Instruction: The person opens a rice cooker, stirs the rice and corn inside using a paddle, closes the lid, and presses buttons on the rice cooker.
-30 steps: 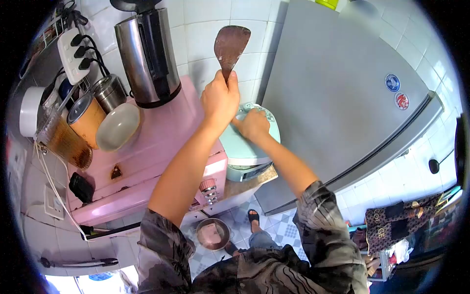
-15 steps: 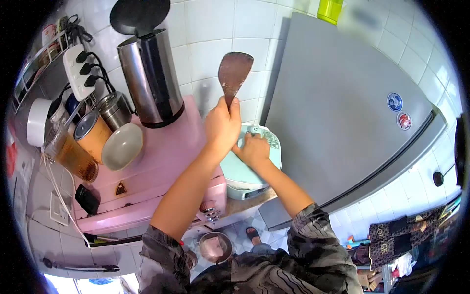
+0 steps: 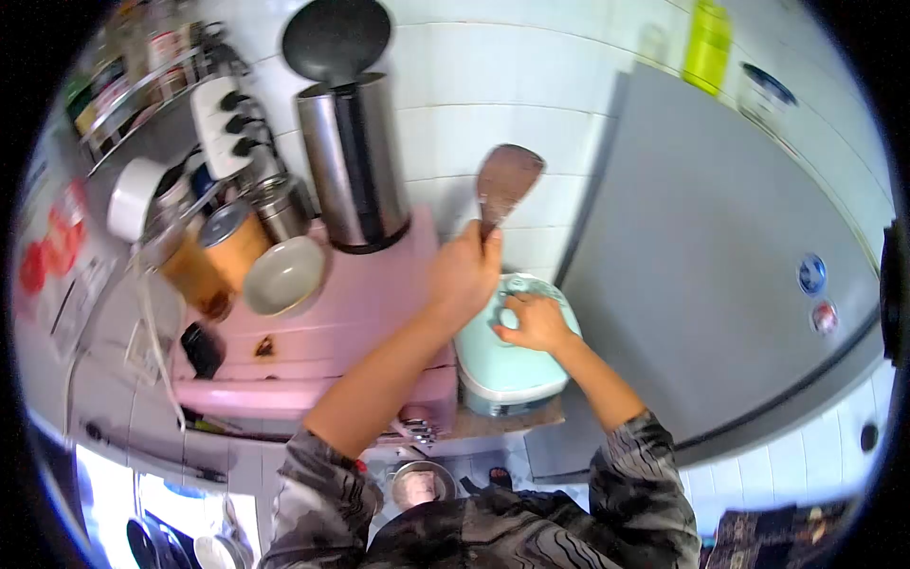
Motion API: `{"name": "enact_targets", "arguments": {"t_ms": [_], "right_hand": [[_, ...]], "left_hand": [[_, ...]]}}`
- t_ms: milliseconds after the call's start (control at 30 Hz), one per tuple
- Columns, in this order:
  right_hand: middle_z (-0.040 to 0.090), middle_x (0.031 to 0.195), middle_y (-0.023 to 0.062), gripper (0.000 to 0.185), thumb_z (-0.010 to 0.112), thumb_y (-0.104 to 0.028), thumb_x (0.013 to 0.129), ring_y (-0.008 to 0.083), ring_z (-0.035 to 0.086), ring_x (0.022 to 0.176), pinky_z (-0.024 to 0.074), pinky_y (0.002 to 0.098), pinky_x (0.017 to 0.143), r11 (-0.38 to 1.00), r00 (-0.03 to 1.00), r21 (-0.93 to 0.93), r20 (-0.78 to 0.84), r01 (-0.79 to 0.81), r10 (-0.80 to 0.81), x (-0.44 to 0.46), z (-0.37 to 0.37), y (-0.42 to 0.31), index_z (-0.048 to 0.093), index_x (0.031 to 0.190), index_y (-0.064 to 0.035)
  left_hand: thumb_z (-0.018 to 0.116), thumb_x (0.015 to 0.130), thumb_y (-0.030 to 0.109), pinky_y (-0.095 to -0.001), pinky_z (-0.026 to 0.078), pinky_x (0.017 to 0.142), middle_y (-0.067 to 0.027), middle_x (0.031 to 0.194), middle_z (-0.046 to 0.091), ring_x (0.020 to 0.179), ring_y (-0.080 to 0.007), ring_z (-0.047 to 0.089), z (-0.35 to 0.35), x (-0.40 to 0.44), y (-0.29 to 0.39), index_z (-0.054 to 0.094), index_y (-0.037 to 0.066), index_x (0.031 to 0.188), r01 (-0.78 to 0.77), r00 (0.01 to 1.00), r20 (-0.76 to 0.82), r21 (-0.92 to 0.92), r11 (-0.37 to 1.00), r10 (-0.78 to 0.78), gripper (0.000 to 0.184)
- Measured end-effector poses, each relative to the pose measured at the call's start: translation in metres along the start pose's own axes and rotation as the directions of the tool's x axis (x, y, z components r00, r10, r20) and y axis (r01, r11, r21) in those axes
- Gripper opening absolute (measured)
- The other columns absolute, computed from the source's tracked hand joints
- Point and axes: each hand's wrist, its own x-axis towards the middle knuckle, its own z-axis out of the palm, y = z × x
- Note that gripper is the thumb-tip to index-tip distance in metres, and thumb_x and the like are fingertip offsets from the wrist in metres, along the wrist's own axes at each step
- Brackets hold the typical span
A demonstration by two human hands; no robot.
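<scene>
My left hand is closed around the handle of a brown wooden spatula. Its wide blade points up in front of the tiled wall, with pale bits along one edge. To the right and lower, my right hand rests on the lid of a mint-green rice cooker. Its thumb is apart from the bent fingers, which are near the back of the lid and partly hide the lid's top. The cooker's lid is down.
Left of the cooker is a pink surface bearing an open-lidded kettle, a bowl, an orange canister and a power strip. A grey fridge borders the right side. Below sits a pan.
The view has shifted, so things appear farther right and lower. My right thumb has spread away from the fingers on the lid. My left hand still grips the spatula.
</scene>
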Motion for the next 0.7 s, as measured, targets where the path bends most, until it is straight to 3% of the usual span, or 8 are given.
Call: {"name": "enact_targets", "arguments": {"t_ms": [67, 133, 267, 367, 467, 500, 567, 700], "right_hand": [[0.062, 0.083, 0.0153, 0.043, 0.062, -0.045, 0.069, 0.0332, 0.061, 0.076, 0.0484, 0.0448, 0.067, 1.0, 1.0, 0.007, 0.01, 0.01, -0.01, 0.0, -0.002, -0.002, 0.062, 0.087, -0.0063], [0.062, 0.084, 0.0159, 0.044, 0.062, -0.046, 0.069, 0.0334, 0.061, 0.077, 0.0484, 0.0447, 0.068, 1.0, 1.0, 0.0, 0.015, 0.007, -0.007, -0.002, -0.003, -0.003, 0.062, 0.087, -0.0059], [0.061, 0.086, 0.0172, 0.047, 0.062, -0.048, 0.07, 0.0341, 0.06, 0.079, 0.0481, 0.0449, 0.067, 0.999, 0.997, -0.037, 0.07, -0.021, 0.024, 0.0, -0.008, -0.005, 0.061, 0.087, -0.004], [0.058, 0.091, 0.0185, 0.048, 0.063, -0.046, 0.072, 0.0347, 0.055, 0.087, 0.0462, 0.0446, 0.073, 0.999, 0.992, -0.023, 0.118, -0.047, 0.049, -0.003, -0.011, -0.008, 0.06, 0.089, -0.0019], [0.052, 0.099, 0.0179, 0.041, 0.066, -0.036, 0.076, 0.0339, 0.045, 0.096, 0.0372, 0.0422, 0.085, 0.997, 0.991, 0.074, -0.131, 0.0, 0.01, -0.01, -0.013, -0.011, 0.057, 0.096, -0.001], [0.052, 0.099, 0.0179, 0.041, 0.066, -0.036, 0.076, 0.0339, 0.045, 0.096, 0.0372, 0.0422, 0.085, 0.997, 0.991, 0.081, -0.129, -0.009, 0.019, -0.013, -0.012, -0.012, 0.057, 0.096, -0.001], [0.053, 0.097, 0.0166, 0.031, 0.062, -0.028, 0.08, 0.0324, 0.046, 0.092, 0.0379, 0.0419, 0.081, 0.967, 0.885, 0.235, -0.425, -0.094, 0.19, -0.028, -0.014, -0.01, 0.056, 0.096, -0.0013], [0.055, 0.084, 0.0115, 0.012, 0.055, -0.014, 0.085, 0.0292, 0.048, 0.084, 0.0385, 0.0389, 0.075, 0.821, 0.684, 0.496, -0.497, -0.281, 0.534, -0.081, -0.03, -0.033, 0.055, 0.085, -0.0024]], "left_hand": [[0.046, 0.09, 0.032, -0.0466, 0.045, 0.069, -0.0239, 0.085, 0.061, 0.079, -0.0411, 0.059, -0.004, -0.003, 0.001, 0.051, 0.0, 0.101, 0.041, 0.999, 0.008, -0.013, 0.999, -0.041, 0.034], [0.051, 0.087, 0.025, -0.0482, 0.045, 0.062, -0.0201, 0.077, 0.062, 0.071, -0.0391, 0.06, -0.009, -0.006, -0.004, 0.046, 0.002, 0.099, -0.113, 0.974, -0.207, -0.108, 0.988, 0.089, 0.026], [0.059, 0.081, 0.012, -0.0441, 0.046, 0.063, -0.0187, 0.08, 0.062, 0.072, -0.0368, 0.061, -0.052, -0.017, 0.006, 0.046, 0.002, 0.1, -0.084, 0.929, -0.367, -0.116, 0.99, 0.035, 0.025], [0.063, 0.076, 0.011, -0.0406, 0.047, 0.063, -0.0157, 0.077, 0.061, 0.071, -0.0329, 0.061, -0.108, -0.048, -0.013, 0.05, 0.003, 0.095, -0.085, 0.894, -0.435, 0.063, 0.994, 0.104, 0.024], [0.067, 0.073, 0.013, -0.0394, 0.047, 0.06, -0.0157, 0.072, 0.061, 0.067, -0.0322, 0.062, -0.169, -0.086, -0.027, 0.055, 0.004, 0.092, 0.062, 0.881, -0.465, 0.307, 0.95, 0.093, 0.025], [0.068, 0.072, 0.013, -0.037, 0.047, 0.064, -0.016, 0.079, 0.063, 0.072, -0.0306, 0.063, -0.187, -0.093, -0.022, 0.057, 0.002, 0.091, 0.227, 0.897, -0.439, 0.338, 0.913, -0.06, 0.024], [0.068, 0.072, 0.016, -0.0393, 0.049, 0.069, -0.0167, 0.082, 0.064, 0.079, -0.0336, 0.063, -0.207, -0.096, -0.044, 0.06, 0.003, 0.095, 0.311, 0.892, -0.445, 0.477, 0.822, -0.079, 0.028], [0.069, 0.069, 0.02, -0.0437, 0.048, 0.07, -0.0189, 0.08, 0.064, 0.08, -0.0356, 0.062, -0.219, -0.089, -0.066, 0.064, 0.003, 0.081, 0.321, 0.941, -0.313, 0.712, 0.624, -0.126, 0.022]]}}
